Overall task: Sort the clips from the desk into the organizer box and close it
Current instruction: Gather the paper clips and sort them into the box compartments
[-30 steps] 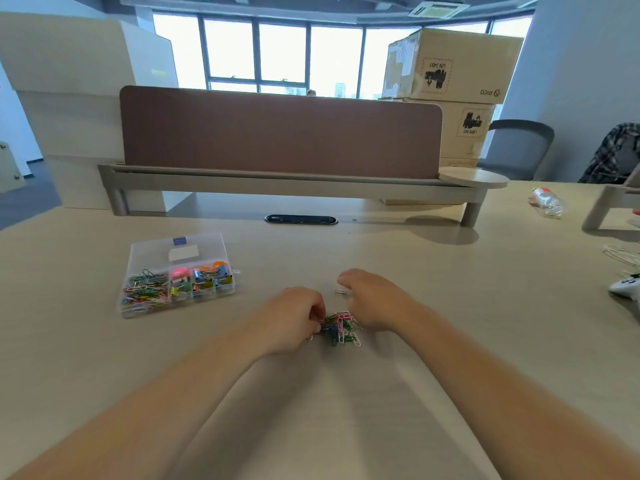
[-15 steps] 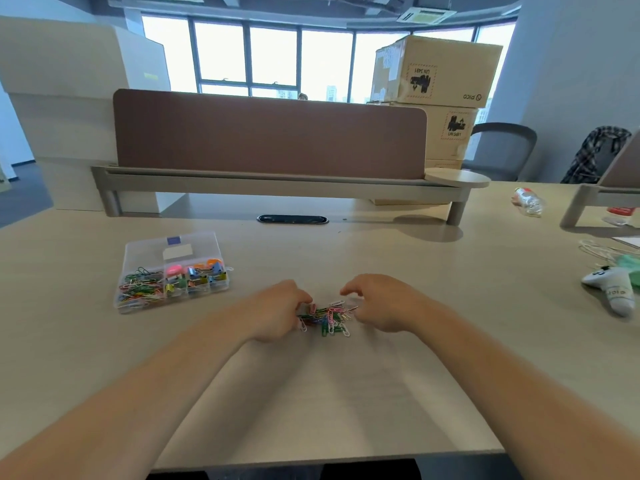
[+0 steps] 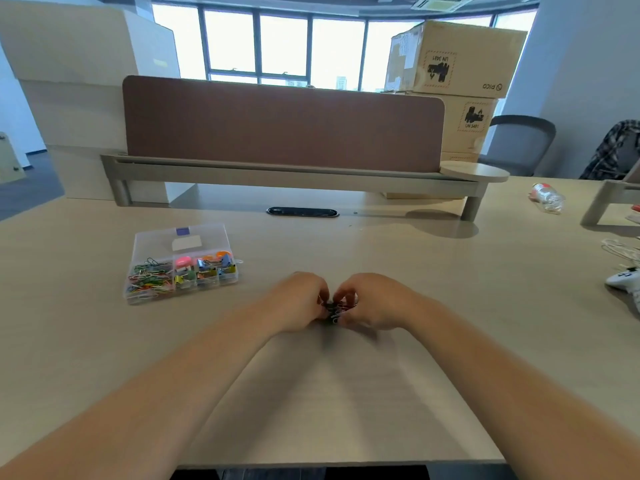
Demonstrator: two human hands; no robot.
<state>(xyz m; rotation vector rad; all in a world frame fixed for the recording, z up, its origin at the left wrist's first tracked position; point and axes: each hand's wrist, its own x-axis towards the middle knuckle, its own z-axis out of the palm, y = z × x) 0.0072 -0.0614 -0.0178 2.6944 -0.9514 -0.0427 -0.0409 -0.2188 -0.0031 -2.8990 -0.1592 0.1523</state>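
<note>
- The clips (image 3: 334,309) are a small, tangled, many-coloured heap on the desk (image 3: 346,393), about midway between its near edge and the raised shelf along its far side. Only a narrow strip of the heap shows between the two hands.
- The left hand (image 3: 301,301) has its fingers curled inward, with the fingertips pressed into the left side of the heap.
- The right hand (image 3: 374,301) mirrors it, its thumb and curled fingers pinching the heap from the right. The two sets of fingertips nearly meet over the clips.
- Both forearms run in from the near edge and rest low over the desk.
- The organizer box (image 3: 156,242), of clear plastic, sits well apart to the left and a little farther back. Its front row of compartments holds paper clips on the left and coloured binder clips to the right. A white label shows on its back half. I cannot tell whether the lid is shut.
- Bare desk lies between the hands and the box.
- A black oval cable grommet (image 3: 302,212) is set into the desk behind the hands, just before the shelf.
- A brown partition screen (image 3: 284,126) stands on the shelf, with stacked cardboard boxes (image 3: 457,57) behind its right end.
- Towards the right edge lie a plastic bottle (image 3: 547,197), a white cable (image 3: 620,247) and a white game controller (image 3: 623,280).
</note>
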